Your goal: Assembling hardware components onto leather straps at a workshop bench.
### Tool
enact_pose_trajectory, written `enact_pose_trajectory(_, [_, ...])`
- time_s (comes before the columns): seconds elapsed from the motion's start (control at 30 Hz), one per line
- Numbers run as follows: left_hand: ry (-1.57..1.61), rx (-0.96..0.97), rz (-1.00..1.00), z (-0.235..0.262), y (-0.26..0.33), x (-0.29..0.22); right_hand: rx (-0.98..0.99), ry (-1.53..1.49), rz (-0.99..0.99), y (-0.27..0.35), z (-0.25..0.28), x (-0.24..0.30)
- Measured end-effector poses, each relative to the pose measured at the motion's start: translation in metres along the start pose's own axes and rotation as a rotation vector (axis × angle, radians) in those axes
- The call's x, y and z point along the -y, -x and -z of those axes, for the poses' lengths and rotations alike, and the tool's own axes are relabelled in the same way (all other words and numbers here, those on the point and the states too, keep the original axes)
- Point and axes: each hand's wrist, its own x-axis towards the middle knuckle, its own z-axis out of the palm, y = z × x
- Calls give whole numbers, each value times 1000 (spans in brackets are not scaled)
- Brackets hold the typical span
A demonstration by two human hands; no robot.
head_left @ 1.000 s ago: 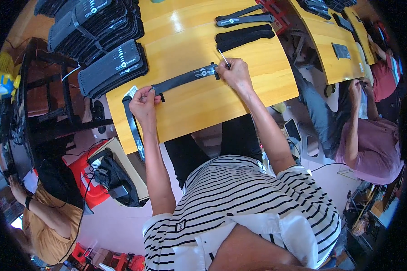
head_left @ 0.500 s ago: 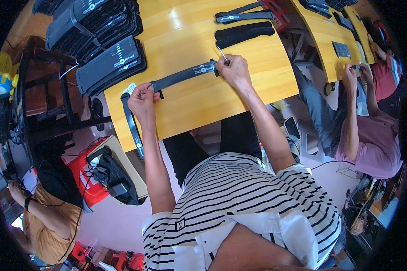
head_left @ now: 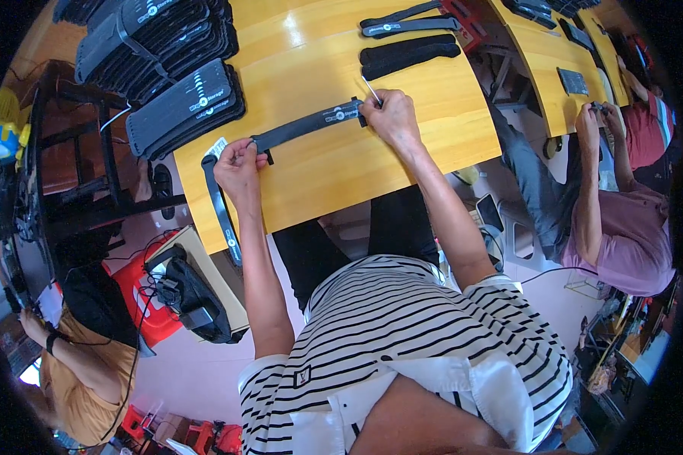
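Yellow wood tabletop (head_left: 319,189), pink floor (head_left: 182,371) below, second wooden table (head_left: 545,91) at 2 o'clock. Clock face = whole view. Co-worker in mauve shirt (head_left: 622,246) at 3, another in orange-yellow shirt (head_left: 83,371) at 8. Dark bag (head_left: 193,292) over red plastic, also 8; dark frame (head_left: 106,163) between 9 and 10. Dark strap (head_left: 303,130) at 11 to 12, lying across the tabletop between both hands. Left hand (head_left: 239,167): thumb and fingers pinching its left end. Right hand (head_left: 391,117): fingers closed round a thin tool (head_left: 370,89) at the strap's right end; can't tell if they grip the strap too. Crowding things: strap stacks (head_left: 186,110) at 10, loose strap (head_left: 221,212) at 9 beside the left hand, black bands (head_left: 410,58) just before 1.
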Motion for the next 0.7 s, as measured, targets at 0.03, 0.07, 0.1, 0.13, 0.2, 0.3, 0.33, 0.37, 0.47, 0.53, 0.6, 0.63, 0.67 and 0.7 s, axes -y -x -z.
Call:
enact_pose_trajectory(0.03, [1,-3,9,0,0,0,-24,11,43,0,-1,-1])
enact_pose_trajectory(0.07, [1,-3,9,0,0,1,-24,11,43,0,-1,-1])
enact_pose_trajectory(0.1, [8,-4,1,0,0,1,-30,26,47,0,-2,0])
enact_pose_trajectory(0.13, [15,-5,-5,0,0,1,-35,41,50,1,-2,0])
enact_pose_trajectory(0.2, [13,-4,-8,0,0,3,-33,46,45,1,-1,2])
enact_pose_trajectory(0.3, [0,2,-25,0,-1,4,-28,72,47,0,0,1])
enact_pose_trajectory(0.33, [-11,5,-35,0,-2,5,-22,94,51,0,0,1])
enact_pose_trajectory(0.37, [-11,5,-35,-1,-2,6,-22,94,52,-1,0,1])
enact_pose_trajectory(0.47, [-38,-22,-79,-1,-1,8,-10,104,24,-1,0,2])
enact_pose_trajectory(0.53, [-39,-30,-76,1,-1,7,5,126,45,-2,0,3])
enact_pose_trajectory(0.6, [-17,-19,-52,2,-1,8,25,109,6,-3,0,3])
enact_pose_trajectory(0.63, [5,-7,-28,3,-2,6,43,93,-32,-4,0,4])
enact_pose_trajectory(0.67, [3,-14,-34,2,-2,4,45,86,-25,-5,0,3])
enact_pose_trajectory(0.7, [39,-7,-38,0,-1,3,52,65,-45,-6,1,0])
